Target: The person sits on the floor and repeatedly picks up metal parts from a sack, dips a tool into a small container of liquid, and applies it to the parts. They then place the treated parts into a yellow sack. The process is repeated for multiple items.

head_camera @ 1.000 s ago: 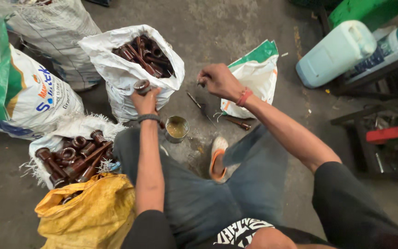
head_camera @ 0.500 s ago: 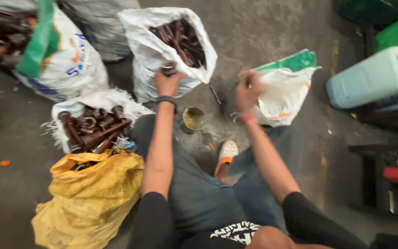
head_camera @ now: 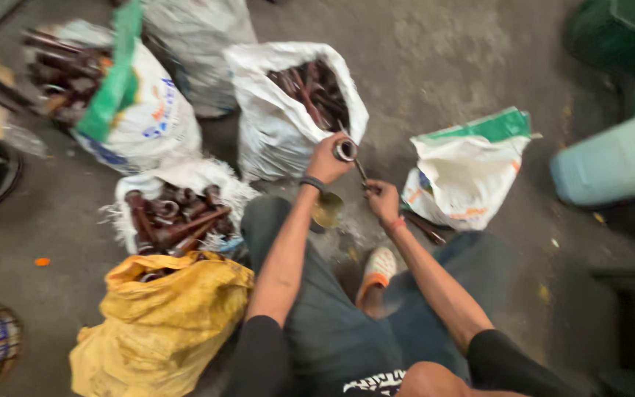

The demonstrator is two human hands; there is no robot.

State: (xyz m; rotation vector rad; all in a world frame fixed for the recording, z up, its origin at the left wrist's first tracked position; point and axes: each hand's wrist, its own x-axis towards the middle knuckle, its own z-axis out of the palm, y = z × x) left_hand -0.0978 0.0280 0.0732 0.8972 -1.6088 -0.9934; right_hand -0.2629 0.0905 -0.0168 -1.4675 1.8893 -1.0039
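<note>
I sit on a concrete floor with sacks around me. My left hand (head_camera: pixel 330 158) holds a short round metal sleeve (head_camera: pixel 345 151), its open end facing up, in front of a white sack of rusty brown metal parts (head_camera: pixel 310 88). My right hand (head_camera: pixel 382 200) grips a thin dark tool (head_camera: pixel 360 170) whose tip points up towards the sleeve. A small brass-coloured tin (head_camera: pixel 327 209) stands on the floor just below both hands, by my left knee.
A low white sack of rusty pipe pieces (head_camera: pixel 178 217) and a yellow sack (head_camera: pixel 159 323) lie at my left. A white-and-green sack (head_camera: pixel 137 110) stands further left; another one (head_camera: pixel 472 176) lies at right. A pale plastic jerrycan (head_camera: pixel 615 162) sits far right.
My left hand has lifted the metal sleeve away from the sack mouth. My right hand has come in from the right-hand sack with the thin tool, close under the sleeve.
</note>
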